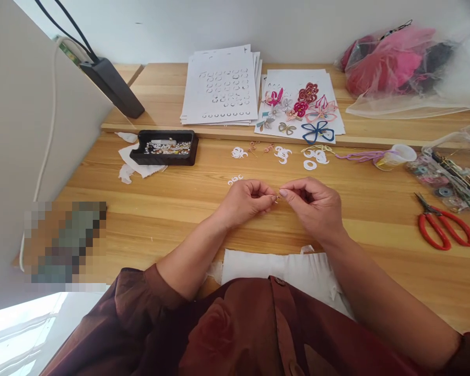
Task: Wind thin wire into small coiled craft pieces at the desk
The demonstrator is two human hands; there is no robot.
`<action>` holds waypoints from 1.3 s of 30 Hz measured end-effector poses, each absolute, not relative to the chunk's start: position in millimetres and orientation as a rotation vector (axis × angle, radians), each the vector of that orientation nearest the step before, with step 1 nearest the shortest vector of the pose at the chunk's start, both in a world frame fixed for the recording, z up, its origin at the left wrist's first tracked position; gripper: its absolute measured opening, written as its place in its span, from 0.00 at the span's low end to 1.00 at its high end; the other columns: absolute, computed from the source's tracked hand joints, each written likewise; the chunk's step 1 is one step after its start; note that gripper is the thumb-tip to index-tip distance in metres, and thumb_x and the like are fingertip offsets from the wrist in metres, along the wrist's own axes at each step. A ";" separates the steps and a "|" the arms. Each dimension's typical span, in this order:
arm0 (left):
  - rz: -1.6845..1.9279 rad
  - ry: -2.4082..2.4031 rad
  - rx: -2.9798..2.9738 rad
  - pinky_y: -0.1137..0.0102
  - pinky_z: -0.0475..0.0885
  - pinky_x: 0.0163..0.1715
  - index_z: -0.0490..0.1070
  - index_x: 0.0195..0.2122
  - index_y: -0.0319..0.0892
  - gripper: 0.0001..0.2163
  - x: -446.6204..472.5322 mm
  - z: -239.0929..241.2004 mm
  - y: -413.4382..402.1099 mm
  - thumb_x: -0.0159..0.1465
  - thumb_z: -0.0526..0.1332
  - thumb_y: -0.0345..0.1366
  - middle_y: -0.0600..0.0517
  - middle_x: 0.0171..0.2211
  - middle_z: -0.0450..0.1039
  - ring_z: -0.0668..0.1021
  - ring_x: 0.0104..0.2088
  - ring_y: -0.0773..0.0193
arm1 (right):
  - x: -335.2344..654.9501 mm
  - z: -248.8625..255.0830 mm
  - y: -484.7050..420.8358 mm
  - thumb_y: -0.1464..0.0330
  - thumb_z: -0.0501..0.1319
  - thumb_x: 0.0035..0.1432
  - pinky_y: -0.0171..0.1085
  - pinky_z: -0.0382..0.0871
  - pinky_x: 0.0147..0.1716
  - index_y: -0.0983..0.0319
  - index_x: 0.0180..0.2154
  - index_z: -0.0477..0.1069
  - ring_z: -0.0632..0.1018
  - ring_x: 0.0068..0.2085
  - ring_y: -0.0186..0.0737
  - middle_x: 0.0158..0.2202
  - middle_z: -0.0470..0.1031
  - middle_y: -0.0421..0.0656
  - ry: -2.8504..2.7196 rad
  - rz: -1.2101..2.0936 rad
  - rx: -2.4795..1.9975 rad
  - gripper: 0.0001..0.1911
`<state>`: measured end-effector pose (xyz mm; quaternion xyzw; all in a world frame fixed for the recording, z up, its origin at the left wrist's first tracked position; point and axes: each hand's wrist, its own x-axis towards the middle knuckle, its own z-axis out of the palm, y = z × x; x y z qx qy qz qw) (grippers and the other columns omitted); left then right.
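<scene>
My left hand and my right hand meet over the middle of the wooden table, fingertips almost touching. Both are pinched on a tiny gold-coloured wire piece held between them; it is too small to make out in detail. Small white paper curls lie just beyond my left hand. More white cut shapes and thin wire bits are scattered farther back. A white cushion rests at the table edge below my wrists.
A black tray of beads sits at the left, red-handled scissors at the right. On a raised shelf lie stacked punched white sheets and a sheet with wire flowers. A clear box and a pink bag stand at the right.
</scene>
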<state>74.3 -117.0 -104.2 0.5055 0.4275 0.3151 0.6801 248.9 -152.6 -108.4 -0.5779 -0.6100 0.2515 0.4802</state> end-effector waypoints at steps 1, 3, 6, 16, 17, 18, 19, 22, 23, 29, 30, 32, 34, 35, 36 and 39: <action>0.699 0.951 1.122 0.76 0.69 0.24 0.74 0.30 0.37 0.06 74.2 -103.5 -117.2 0.56 0.68 0.33 0.52 0.23 0.74 0.73 0.22 0.72 | 249.1 -108.9 -151.6 0.67 0.68 0.56 0.36 0.68 0.29 0.59 0.32 0.79 0.73 0.28 0.34 0.28 0.78 0.39 -1.466 0.663 -1.410 0.03; 0.690 0.924 1.088 0.75 0.70 0.25 0.74 0.30 0.37 0.06 73.9 -102.7 -117.4 0.56 0.68 0.33 0.52 0.24 0.75 0.73 0.22 0.72 | 249.4 -109.8 -149.7 0.66 0.68 0.55 0.36 0.68 0.29 0.59 0.31 0.79 0.73 0.28 0.34 0.28 0.79 0.39 -1.420 0.748 -1.397 0.04; 0.697 0.862 1.036 0.76 0.70 0.26 0.75 0.30 0.36 0.08 73.5 -103.5 -117.1 0.56 0.70 0.35 0.51 0.26 0.76 0.74 0.24 0.73 | 249.4 -111.7 -146.9 0.66 0.69 0.53 0.35 0.68 0.27 0.60 0.30 0.78 0.73 0.26 0.33 0.27 0.78 0.39 -1.323 0.874 -1.363 0.04; 0.842 0.851 0.720 0.77 0.67 0.24 0.74 0.29 0.34 0.14 77.7 -106.3 -113.4 0.50 0.75 0.38 0.51 0.27 0.76 0.72 0.23 0.75 | 246.5 -112.9 -146.3 0.63 0.72 0.50 0.32 0.62 0.19 0.61 0.30 0.79 0.68 0.20 0.30 0.20 0.73 0.36 -1.156 1.080 -1.362 0.08; 0.866 0.862 0.698 0.77 0.67 0.24 0.74 0.29 0.35 0.14 78.4 -106.5 -113.1 0.50 0.75 0.37 0.52 0.27 0.76 0.72 0.23 0.75 | 245.6 -112.7 -147.2 0.63 0.72 0.51 0.32 0.64 0.19 0.61 0.31 0.79 0.70 0.20 0.30 0.20 0.74 0.37 -1.166 1.079 -1.365 0.08; 0.885 0.875 0.680 0.77 0.67 0.24 0.74 0.29 0.35 0.14 78.9 -106.7 -112.9 0.50 0.75 0.37 0.52 0.27 0.76 0.72 0.23 0.75 | 244.7 -112.6 -148.1 0.63 0.72 0.51 0.32 0.66 0.20 0.61 0.31 0.79 0.71 0.20 0.31 0.21 0.75 0.37 -1.174 1.078 -1.368 0.08; 0.905 0.889 0.663 0.77 0.67 0.24 0.73 0.29 0.35 0.14 79.4 -106.9 -112.6 0.49 0.75 0.37 0.52 0.27 0.75 0.72 0.24 0.75 | 243.7 -112.7 -149.0 0.63 0.72 0.51 0.33 0.67 0.20 0.61 0.32 0.80 0.72 0.21 0.32 0.22 0.76 0.38 -1.181 1.076 -1.369 0.08; 0.963 0.922 0.644 0.77 0.68 0.25 0.73 0.30 0.36 0.14 80.4 -107.5 -112.4 0.49 0.75 0.37 0.52 0.27 0.75 0.73 0.24 0.74 | 240.8 -114.2 -151.7 0.64 0.71 0.52 0.34 0.72 0.23 0.61 0.33 0.80 0.75 0.22 0.33 0.26 0.80 0.40 -1.227 1.046 -1.365 0.08; 0.984 0.931 0.652 0.77 0.68 0.25 0.73 0.30 0.36 0.14 80.7 -107.7 -112.5 0.49 0.75 0.37 0.52 0.27 0.76 0.73 0.24 0.74 | 240.0 -115.1 -152.7 0.64 0.70 0.53 0.35 0.73 0.24 0.61 0.34 0.80 0.76 0.23 0.34 0.27 0.80 0.41 -1.257 1.019 -1.366 0.08; 1.065 1.003 0.813 0.77 0.68 0.25 0.73 0.30 0.36 0.12 80.7 -109.3 -113.1 0.52 0.72 0.38 0.54 0.24 0.73 0.73 0.24 0.73 | 237.3 -117.5 -160.1 0.67 0.66 0.59 0.38 0.72 0.30 0.59 0.37 0.80 0.77 0.27 0.37 0.30 0.81 0.41 -1.514 0.658 -1.418 0.05; 1.059 1.018 0.854 0.77 0.68 0.25 0.73 0.30 0.36 0.12 80.3 -109.9 -113.0 0.53 0.72 0.38 0.54 0.23 0.73 0.73 0.23 0.73 | 237.4 -116.5 -161.1 0.68 0.66 0.59 0.38 0.71 0.30 0.59 0.37 0.80 0.77 0.27 0.36 0.31 0.81 0.41 -1.571 0.571 -1.422 0.04; 1.039 1.048 0.946 0.76 0.67 0.25 0.73 0.30 0.36 0.11 79.3 -111.0 -113.0 0.54 0.71 0.39 0.55 0.23 0.73 0.72 0.22 0.73 | 237.9 -113.5 -162.5 0.69 0.66 0.59 0.39 0.70 0.31 0.59 0.37 0.79 0.74 0.26 0.35 0.29 0.79 0.40 -1.695 0.397 -1.410 0.04; 1.012 1.075 1.047 0.76 0.67 0.25 0.74 0.31 0.37 0.10 78.1 -111.6 -113.2 0.55 0.70 0.39 0.54 0.24 0.74 0.71 0.22 0.73 | 239.0 -110.0 -163.0 0.71 0.65 0.60 0.39 0.69 0.32 0.59 0.37 0.78 0.74 0.27 0.35 0.28 0.77 0.39 -1.799 0.263 -1.370 0.04; 0.998 1.085 1.098 0.76 0.67 0.26 0.74 0.30 0.37 0.10 77.7 -111.6 -113.4 0.56 0.69 0.39 0.54 0.24 0.74 0.72 0.23 0.73 | 239.6 -108.5 -163.0 0.72 0.64 0.60 0.39 0.68 0.33 0.59 0.36 0.78 0.74 0.28 0.36 0.28 0.76 0.39 -1.833 0.222 -1.345 0.04; 0.982 1.091 1.147 0.76 0.67 0.26 0.74 0.30 0.37 0.09 77.2 -111.4 -113.7 0.56 0.69 0.38 0.54 0.25 0.74 0.72 0.24 0.72 | 240.3 -107.3 -163.0 0.73 0.64 0.60 0.39 0.68 0.33 0.59 0.36 0.77 0.75 0.29 0.36 0.28 0.76 0.39 -1.854 0.196 -1.322 0.04; 0.919 1.096 1.268 0.76 0.66 0.27 0.74 0.30 0.38 0.07 76.2 -110.3 -114.4 0.56 0.67 0.36 0.54 0.26 0.75 0.72 0.25 0.71 | 242.5 -105.4 -162.7 0.74 0.63 0.60 0.38 0.68 0.33 0.59 0.36 0.77 0.76 0.30 0.36 0.27 0.75 0.39 -1.864 0.175 -1.278 0.05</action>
